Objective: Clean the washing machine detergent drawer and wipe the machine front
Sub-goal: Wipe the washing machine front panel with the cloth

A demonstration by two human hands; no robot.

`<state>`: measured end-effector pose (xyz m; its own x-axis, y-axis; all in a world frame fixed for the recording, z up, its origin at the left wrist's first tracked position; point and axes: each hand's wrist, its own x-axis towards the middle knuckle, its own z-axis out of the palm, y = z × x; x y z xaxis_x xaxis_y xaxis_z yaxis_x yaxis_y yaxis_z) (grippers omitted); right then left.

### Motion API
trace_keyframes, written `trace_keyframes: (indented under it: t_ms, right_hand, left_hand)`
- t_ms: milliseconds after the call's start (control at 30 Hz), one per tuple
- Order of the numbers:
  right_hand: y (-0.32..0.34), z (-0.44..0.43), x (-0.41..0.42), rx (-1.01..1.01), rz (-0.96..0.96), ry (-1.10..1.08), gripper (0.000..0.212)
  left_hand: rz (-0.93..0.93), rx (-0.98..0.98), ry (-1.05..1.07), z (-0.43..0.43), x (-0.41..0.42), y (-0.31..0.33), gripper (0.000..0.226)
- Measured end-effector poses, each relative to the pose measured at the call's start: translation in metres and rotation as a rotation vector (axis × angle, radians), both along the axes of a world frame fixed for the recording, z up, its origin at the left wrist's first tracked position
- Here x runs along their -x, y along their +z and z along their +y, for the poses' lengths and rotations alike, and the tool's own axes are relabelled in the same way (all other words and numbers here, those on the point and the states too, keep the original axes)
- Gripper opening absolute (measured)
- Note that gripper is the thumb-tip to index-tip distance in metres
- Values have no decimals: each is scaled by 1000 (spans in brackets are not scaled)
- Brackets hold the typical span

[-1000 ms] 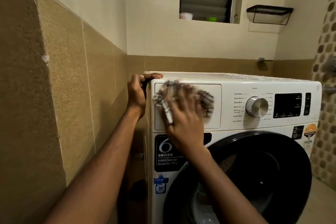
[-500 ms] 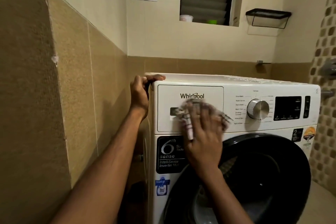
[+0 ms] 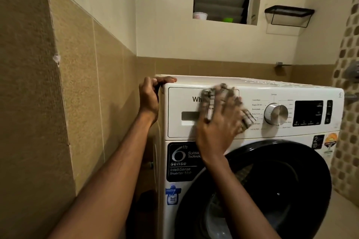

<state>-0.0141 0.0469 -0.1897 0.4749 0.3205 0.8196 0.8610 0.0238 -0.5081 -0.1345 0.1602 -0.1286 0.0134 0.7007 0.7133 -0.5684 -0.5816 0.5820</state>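
While the left hand (image 3: 148,99) curls its grip round the washer's (image 3: 303,134) top left corner, thumb on top, the right hand (image 3: 219,128) presses a checked cloth (image 3: 208,99) flat against the closed drawer (image 3: 182,103) front, grip wide, fingers spread. Cloth covers the drawer's right half, just beside the dial (image 3: 275,114).

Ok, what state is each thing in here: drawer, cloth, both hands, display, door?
detergent drawer, pushed in flush with the front.
cloth, pressed flat on the drawer front under the right hand.
right hand, fingers spread, pressing the cloth.
left hand, gripping the machine at its top left corner.
display, dark.
door, looks shut.
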Motion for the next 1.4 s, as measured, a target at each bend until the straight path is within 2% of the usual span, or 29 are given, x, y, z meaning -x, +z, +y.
trace_keyframes:
  t_ms: [100, 133, 167, 267, 300, 333, 367, 433, 467, 500, 533, 600, 633, 667, 700, 800, 833, 867, 900, 967, 1000, 1033, 1067, 1200, 1233, 1267, 1300, 1367, 1400]
  right_hand:
    - [0, -1, -12, 60, -643, 41, 59]
    - [3, -1, -22, 58, -714, 22, 58]
    - [6, -1, -31, 38, -664, -13, 57]
    - [20, 3, -18, -28, -201, -70, 58]
    - [23, 6, -4, -20, -131, -63, 58]
    - [23, 8, 10, -3, -152, -46, 59]
    - [22, 9, 18, 7, -261, -17, 58]
    - [16, 7, 11, 43, -603, 50, 56]
    - [16, 4, -2, 52, -709, 54, 56]
    - [18, 2, -15, 49, -715, 36, 56]
    - [21, 1, -25, 41, -609, 2, 57]
    - [33, 0, -30, 31, -212, -21, 59]
    - [38, 3, -22, 33, -81, -6, 60]
    - [40, 5, -9, 50, -58, 3, 60]
    - [39, 6, 4, 66, -151, 6, 60]
    - [20, 7, 7, 90, -739, 55, 57]
    - [17, 5, -6, 102, -828, 58, 57]
    - [16, 3, -20, 104, -814, 38, 57]
    - [17, 2, -32, 85, -705, -3, 58]
    - [19, -1, -38, 36, -321, -64, 58]
    - [19, 0, -30, 27, -177, -63, 59]
    - [17, 2, -17, 32, -114, -51, 61]
    - [12, 3, -4, 43, -148, -40, 63]
    - [-20, -2, 2, 103, -844, 29, 62]
    - [-22, -4, -11, 117, -888, 21, 62]
    - [-22, -7, -22, 124, -806, -7, 62]
    - [-19, -8, -30, 118, -607, -30, 63]
    - [-12, -6, -29, 63, -79, -13, 64]
    - [-11, -5, -19, 52, 63, 2, 65]
  left_hand:
    - [5, 10, -18, 0, 0, 0, 50]
    - [5, 6, -19, -1, 0, 1, 49]
    - [2, 4, -13, -1, 0, 1, 49]
    - [3, -1, 9, -3, 1, 2, 48]
    - [4, -4, 9, -4, 1, 2, 49]
    - [10, -5, 12, -4, 1, 2, 49]
    - [18, -2, 14, -5, 1, 2, 50]
    - [18, 26, 10, -6, 3, 2, 51]
    - [15, 29, -1, -6, 3, 2, 51]
    - [14, 21, -10, -6, 3, 2, 51]
    - [17, 13, -11, -6, 3, 3, 51]
    - [13, 5, -8, -7, 3, 3, 51]
    - [9, 0, -9, -8, 2, 2, 51]
    - [9, -3, -10, -8, 2, 2, 51]
    - [7, 1, -14, -8, 2, 2, 50]
    - [-15, 64, -50, -6, 4, 3, 46]
    - [-10, 61, -54, -5, 4, 3, 46]
    - [3, 44, -36, -6, 4, 2, 47]
    - [16, 23, -10, -6, 3, 2, 48]
    - [29, -1, 18, -9, 3, 2, 50]
    - [30, -6, 19, -10, 4, 3, 50]
    - [27, -4, 14, -10, 4, 3, 50]
    - [24, 5, 9, -9, 4, 3, 50]
    - [26, 37, -48, -6, 3, 2, 49]
    - [26, 32, -37, -6, 3, 2, 49]
    - [29, 25, -16, -7, 3, 2, 50]
    - [32, 18, 4, -7, 3, 2, 50]
    - [33, 15, 27, -8, 3, 1, 51]
    - [33, 13, 33, -9, 3, 1, 51]
